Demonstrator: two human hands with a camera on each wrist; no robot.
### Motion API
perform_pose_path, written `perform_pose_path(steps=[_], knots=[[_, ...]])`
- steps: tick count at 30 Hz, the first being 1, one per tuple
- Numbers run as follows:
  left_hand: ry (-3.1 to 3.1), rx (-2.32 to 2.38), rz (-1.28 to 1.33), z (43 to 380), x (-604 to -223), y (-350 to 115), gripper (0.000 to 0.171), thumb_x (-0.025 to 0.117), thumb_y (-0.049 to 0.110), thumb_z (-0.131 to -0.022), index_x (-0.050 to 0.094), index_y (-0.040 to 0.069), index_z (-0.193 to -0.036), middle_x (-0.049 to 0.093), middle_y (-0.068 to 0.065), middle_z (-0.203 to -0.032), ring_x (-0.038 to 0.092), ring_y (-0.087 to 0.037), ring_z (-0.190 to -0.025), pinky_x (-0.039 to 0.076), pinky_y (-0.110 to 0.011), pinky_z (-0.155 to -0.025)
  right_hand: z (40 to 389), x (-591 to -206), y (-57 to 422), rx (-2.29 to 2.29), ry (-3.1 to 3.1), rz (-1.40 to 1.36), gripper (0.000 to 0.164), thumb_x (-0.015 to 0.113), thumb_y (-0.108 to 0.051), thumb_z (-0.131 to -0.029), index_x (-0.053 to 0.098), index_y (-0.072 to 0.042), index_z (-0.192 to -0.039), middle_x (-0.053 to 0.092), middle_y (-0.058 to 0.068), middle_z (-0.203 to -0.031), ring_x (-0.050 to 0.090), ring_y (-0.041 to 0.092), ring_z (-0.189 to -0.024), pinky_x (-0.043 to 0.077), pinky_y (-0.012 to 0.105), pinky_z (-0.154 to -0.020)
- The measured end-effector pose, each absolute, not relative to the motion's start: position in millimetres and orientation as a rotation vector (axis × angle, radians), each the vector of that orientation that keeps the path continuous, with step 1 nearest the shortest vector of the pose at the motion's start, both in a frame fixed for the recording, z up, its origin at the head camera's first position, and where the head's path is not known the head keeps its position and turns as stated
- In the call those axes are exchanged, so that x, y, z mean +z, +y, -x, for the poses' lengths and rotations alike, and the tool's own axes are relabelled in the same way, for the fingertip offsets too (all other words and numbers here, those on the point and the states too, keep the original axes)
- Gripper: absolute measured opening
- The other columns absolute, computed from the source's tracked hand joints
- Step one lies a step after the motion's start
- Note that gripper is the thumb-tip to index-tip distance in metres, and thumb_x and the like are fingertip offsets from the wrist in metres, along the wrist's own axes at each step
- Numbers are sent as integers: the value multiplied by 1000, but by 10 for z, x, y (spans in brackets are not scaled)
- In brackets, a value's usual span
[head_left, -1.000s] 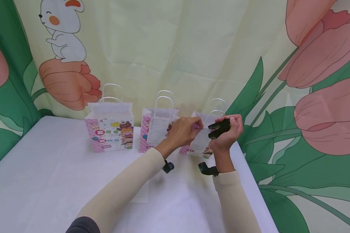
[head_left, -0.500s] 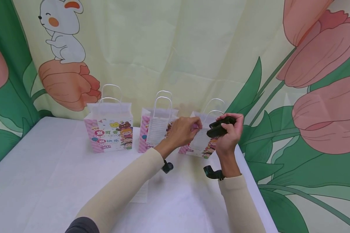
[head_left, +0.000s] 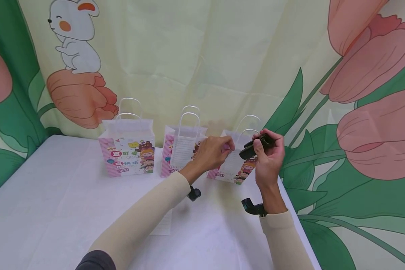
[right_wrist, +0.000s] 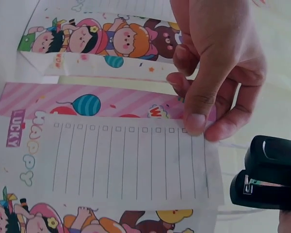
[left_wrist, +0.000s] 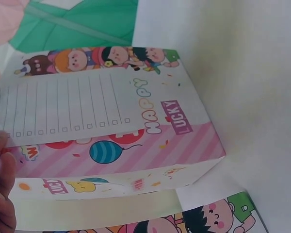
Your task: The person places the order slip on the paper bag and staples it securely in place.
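My left hand [head_left: 210, 152] pinches a lined checklist sheet [right_wrist: 131, 160] against the upper edge of the rightmost paper gift bag [head_left: 244, 174]. In the right wrist view, the thumb lies on the paper at its handle end. A black stapler [right_wrist: 271, 170] is held in my right hand [head_left: 271, 159], just right of the bag's top; its mouth points toward the sheet, with a gap between them. Lines and small boxes cover the sheet, which lies flat on the bag's printed front [left_wrist: 179, 97]. Part of the bag's top is hidden behind the hands.
Two more cartoon-printed bags stand upright to the left: a middle bag [head_left: 167, 157] with a lined sheet on its front, and a left bag [head_left: 126, 157]. Another paper [head_left: 163, 227] lies on the white table [head_left: 71, 217], partly under my left forearm. A patterned curtain [head_left: 222, 56] hangs behind.
My right hand has drawn back to the right with the stapler, turning it so its mouth looks narrower in the head view. The left hand has stayed in place on the sheet.
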State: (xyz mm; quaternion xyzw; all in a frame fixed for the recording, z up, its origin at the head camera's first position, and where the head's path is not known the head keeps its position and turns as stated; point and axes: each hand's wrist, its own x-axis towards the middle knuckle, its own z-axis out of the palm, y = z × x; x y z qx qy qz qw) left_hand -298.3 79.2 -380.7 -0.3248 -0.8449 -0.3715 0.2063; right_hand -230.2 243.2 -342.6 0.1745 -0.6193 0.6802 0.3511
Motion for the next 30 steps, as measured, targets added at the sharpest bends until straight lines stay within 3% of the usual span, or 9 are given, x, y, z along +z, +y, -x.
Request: perform_pose_path(steps=[13,21,30], knots=[[-2350,-1018,907,2983,-3816,798,11,75,10,-96,75,21,-95,79,4,-88,61,-10,-72,45,-22,-61,2091,-3503,2538,1618,-1752,-521,46,72,-3,-96,61,4,-140,69,15,-123,72,21,-115,54,27,-108],[-2358,-1016,908,2983,-3811,800,11,75,10,-96,75,21,-96,78,5,-89,63,-9,-74,47,-22,-64,1952,-3580,2562,1464,-1917,-516,48,74,7,-93,57,8,-138,74,2,-126,73,14,-116,54,22,-107],[-2365,-985,906,2992,-3812,793,9,75,13,-96,76,22,-97,78,6,-89,62,-9,-74,47,-23,-63,1828,-3781,2596,1390,-2132,-491,52,78,15,-86,62,3,-133,67,21,-127,69,12,-111,55,18,-101]])
